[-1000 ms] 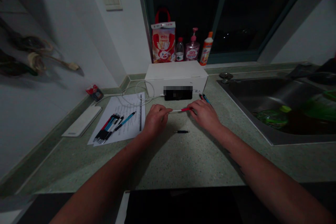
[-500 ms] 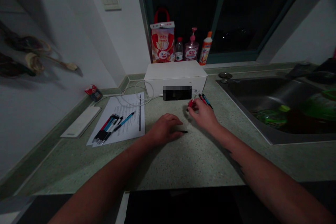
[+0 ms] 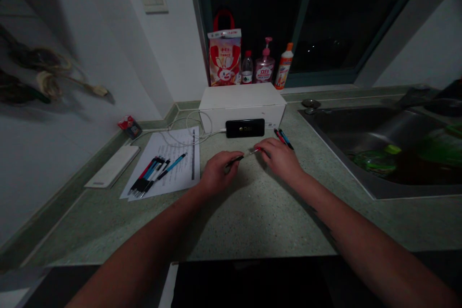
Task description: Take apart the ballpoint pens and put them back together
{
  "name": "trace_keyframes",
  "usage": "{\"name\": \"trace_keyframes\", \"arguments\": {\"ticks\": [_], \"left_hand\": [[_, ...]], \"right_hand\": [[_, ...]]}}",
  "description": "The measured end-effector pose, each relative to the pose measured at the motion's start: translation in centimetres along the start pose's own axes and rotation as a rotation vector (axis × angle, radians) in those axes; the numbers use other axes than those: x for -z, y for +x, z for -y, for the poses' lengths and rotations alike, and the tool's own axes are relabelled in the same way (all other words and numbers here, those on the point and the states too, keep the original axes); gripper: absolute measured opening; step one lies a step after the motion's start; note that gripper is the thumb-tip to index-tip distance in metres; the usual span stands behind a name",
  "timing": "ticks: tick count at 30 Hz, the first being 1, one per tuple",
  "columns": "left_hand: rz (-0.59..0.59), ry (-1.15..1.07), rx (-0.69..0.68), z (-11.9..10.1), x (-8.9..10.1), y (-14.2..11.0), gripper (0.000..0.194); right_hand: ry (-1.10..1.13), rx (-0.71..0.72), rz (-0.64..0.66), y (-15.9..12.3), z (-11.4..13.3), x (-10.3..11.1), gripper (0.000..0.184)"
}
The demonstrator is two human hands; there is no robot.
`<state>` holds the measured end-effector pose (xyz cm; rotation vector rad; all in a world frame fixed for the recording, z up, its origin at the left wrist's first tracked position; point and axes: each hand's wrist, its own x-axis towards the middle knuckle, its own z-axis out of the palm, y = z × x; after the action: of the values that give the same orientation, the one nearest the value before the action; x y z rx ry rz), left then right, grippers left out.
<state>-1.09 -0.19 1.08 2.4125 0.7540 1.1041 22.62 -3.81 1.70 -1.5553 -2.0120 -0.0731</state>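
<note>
1. Two hands are held together above the middle of the bench point(image 3: 252, 216), with the left hand point(image 3: 218, 172) and the right hand point(image 3: 280, 158) just below a black charger point(image 3: 244, 128).
2. A slim pen point(image 3: 242, 156) is held across the small gap between the hands, clear of the bench. Being supported from both sides, it is kept level.
3. The left fingers point(image 3: 231, 158) are closed on its black barrel, while the right fingers point(image 3: 263, 151) are curled around its red end, which is partly hidden.
4. A bundle of pens point(image 3: 142, 180) and a blue pen point(image 3: 172, 166) are laid on sheets of paper point(image 3: 180, 147) at the left, so they appear to be kept together, away from the hands.
5. Two more pens point(image 3: 284, 138) lie on the bare bench just above the right hand, within easy reach.
6. The charger is propped against a white box point(image 3: 241, 101), its cable point(image 3: 187, 131) trailing left across the paper.
</note>
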Motion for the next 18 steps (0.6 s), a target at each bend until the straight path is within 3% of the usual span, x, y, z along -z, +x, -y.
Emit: {"name": "trace_keyframes", "arguments": {"ticks": [4, 18], "left_hand": [[-0.011, 0.032, -0.046, -0.3, 0.3, 0.1, 0.025], [0.099, 0.095, 0.057, 0.7, -0.6, -0.1, 0.026]], "right_hand": [[-0.059, 0.006, 0.021, 0.0, -0.1, 0.0, 0.028], [-0.037, 0.085, 0.094, 0.0, 0.3, -0.2, 0.026]]}}
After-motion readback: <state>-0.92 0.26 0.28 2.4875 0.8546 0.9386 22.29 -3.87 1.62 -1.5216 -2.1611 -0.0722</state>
